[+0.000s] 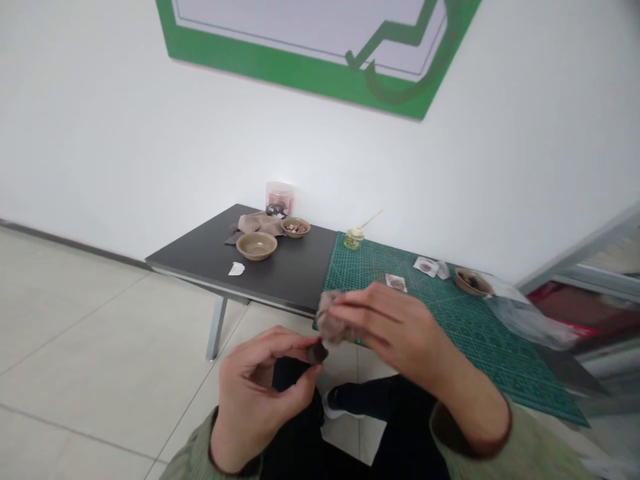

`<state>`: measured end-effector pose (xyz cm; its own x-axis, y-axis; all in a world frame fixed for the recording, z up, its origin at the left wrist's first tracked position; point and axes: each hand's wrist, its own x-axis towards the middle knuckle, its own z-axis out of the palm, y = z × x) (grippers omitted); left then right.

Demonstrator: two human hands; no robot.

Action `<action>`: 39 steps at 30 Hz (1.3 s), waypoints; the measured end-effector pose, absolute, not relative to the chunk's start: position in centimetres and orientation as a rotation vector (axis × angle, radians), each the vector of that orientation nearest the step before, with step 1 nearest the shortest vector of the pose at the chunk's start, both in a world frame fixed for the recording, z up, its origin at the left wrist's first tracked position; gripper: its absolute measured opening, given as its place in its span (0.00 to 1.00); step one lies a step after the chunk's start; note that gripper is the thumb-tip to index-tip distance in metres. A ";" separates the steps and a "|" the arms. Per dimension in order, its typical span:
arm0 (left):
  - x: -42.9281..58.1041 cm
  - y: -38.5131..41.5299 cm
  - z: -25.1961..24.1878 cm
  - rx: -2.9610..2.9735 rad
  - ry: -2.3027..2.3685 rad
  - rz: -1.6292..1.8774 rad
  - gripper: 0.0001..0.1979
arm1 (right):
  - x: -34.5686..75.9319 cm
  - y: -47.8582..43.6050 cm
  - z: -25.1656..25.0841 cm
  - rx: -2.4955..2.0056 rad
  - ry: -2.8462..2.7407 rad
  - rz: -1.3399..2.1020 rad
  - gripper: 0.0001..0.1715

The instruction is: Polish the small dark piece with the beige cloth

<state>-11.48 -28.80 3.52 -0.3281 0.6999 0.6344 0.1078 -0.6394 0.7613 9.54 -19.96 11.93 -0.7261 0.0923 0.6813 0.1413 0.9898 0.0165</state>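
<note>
Left hand [257, 400] pinches a small dark piece [317, 353], maybe stone, just beside the brown cloth [333, 321] that the right hand [393, 327] grips from above.

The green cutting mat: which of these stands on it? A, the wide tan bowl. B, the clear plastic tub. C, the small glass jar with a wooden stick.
C. The small glass jar stands on the green cutting mat, while the clear plastic tub and wide tan bowl are on the dark table.
</note>
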 end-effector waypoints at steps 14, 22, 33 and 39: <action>-2.8 -34.3 4.5 1.683 0.792 1.950 0.13 | 19.3 -32.1 11.4 -0.507 -2.117 -0.286 0.17; -0.3 -36.3 4.0 1.714 0.780 1.888 0.14 | 21.9 -36.1 8.7 -0.686 -1.974 -0.305 0.16; 0.8 -36.5 3.0 1.753 0.803 1.713 0.07 | 21.5 -36.6 6.4 -0.775 -2.302 -0.259 0.15; 1.0 -35.8 1.4 1.724 0.789 1.684 0.12 | 23.6 -38.5 3.4 -0.877 -2.333 -0.179 0.13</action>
<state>1.05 -35.75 1.37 0.0202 0.7638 0.6452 0.0069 -0.6454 0.7638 23.60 -38.50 3.44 -0.5785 0.5466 0.6054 0.6328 0.7691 -0.0897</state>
